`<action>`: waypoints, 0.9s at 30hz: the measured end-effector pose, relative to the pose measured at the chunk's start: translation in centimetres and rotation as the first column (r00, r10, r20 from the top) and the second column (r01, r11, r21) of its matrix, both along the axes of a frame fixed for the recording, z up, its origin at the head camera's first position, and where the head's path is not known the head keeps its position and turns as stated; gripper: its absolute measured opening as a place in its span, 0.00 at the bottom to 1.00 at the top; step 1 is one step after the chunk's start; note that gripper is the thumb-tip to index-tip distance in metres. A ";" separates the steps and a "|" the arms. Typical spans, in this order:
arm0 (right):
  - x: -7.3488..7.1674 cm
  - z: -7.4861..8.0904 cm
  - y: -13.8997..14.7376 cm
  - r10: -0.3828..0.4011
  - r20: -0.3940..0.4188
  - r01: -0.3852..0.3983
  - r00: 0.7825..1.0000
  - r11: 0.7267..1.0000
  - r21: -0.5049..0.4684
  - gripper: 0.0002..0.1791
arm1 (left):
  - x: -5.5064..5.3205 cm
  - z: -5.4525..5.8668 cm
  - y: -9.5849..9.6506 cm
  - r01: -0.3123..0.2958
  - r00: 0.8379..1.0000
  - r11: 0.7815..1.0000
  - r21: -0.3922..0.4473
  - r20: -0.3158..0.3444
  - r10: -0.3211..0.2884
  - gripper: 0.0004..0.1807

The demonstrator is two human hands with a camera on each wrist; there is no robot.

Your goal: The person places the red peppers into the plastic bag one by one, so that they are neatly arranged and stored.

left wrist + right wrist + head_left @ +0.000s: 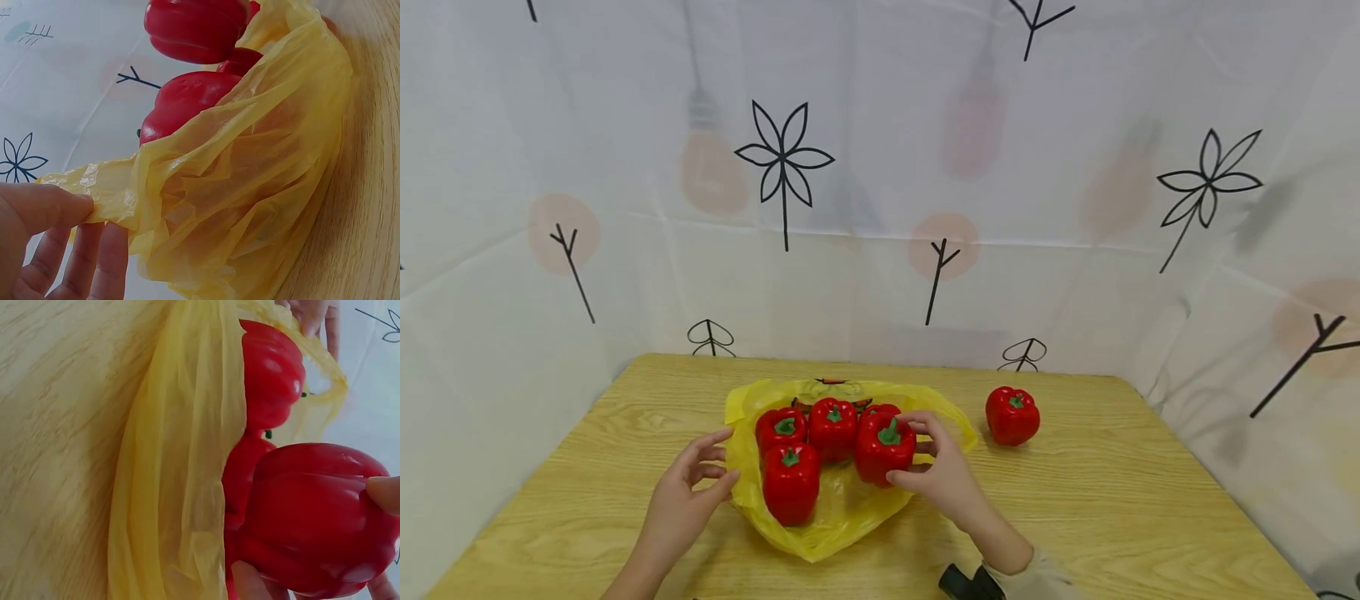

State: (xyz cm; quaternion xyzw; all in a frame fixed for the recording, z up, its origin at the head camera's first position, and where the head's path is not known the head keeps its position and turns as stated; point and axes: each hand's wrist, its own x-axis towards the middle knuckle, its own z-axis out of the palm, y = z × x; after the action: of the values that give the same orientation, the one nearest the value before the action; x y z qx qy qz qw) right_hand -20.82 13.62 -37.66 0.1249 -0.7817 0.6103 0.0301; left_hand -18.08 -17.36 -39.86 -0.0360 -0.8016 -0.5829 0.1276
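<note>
My right hand [942, 467] grips a red bell pepper [319, 515] with a green stem, thumb at the near side and fingers round the far side, over the right part of a yellow plastic bag [850, 521]. Several more red bell peppers, among them a front-left pepper [792, 485], lie in the open bag. At the bag's left edge, my left hand [688, 483] pinches the yellow plastic between thumb and fingers, as the left wrist view shows. The held pepper partly hides another pepper [880, 409] behind it.
One more red pepper [1012, 416] stands outside the bag, at the right on the wooden table [1120, 500]. A white patterned cloth [865, 167] hangs behind the table. A black strap or device [972, 582] sits at my right wrist.
</note>
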 end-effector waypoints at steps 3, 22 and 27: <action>-0.1 -0.3 -0.4 0.034 0.012 -0.034 0.999 0.999 0.016 0.32 | 0.0 0.0 0.0 -0.001 1.000 1.000 0.000 -0.003 0.001 0.26; -0.8 -2.8 -2.6 0.160 0.030 -0.162 0.987 0.984 0.076 0.34 | 0.1 0.1 0.0 -0.009 1.000 1.000 -0.001 0.002 0.009 0.26; -0.8 -3.3 -2.9 0.184 0.055 -0.187 0.981 0.981 0.059 0.34 | 0.1 0.1 0.2 -0.011 1.000 1.000 -0.006 -0.002 0.011 0.26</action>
State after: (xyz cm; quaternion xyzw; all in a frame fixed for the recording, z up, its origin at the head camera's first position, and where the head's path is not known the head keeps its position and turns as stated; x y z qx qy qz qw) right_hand -21.60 10.68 -41.01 0.1833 -0.7861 0.5882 -0.0501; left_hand -17.94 -17.19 -39.72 -0.0326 -0.8035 -0.5797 0.1312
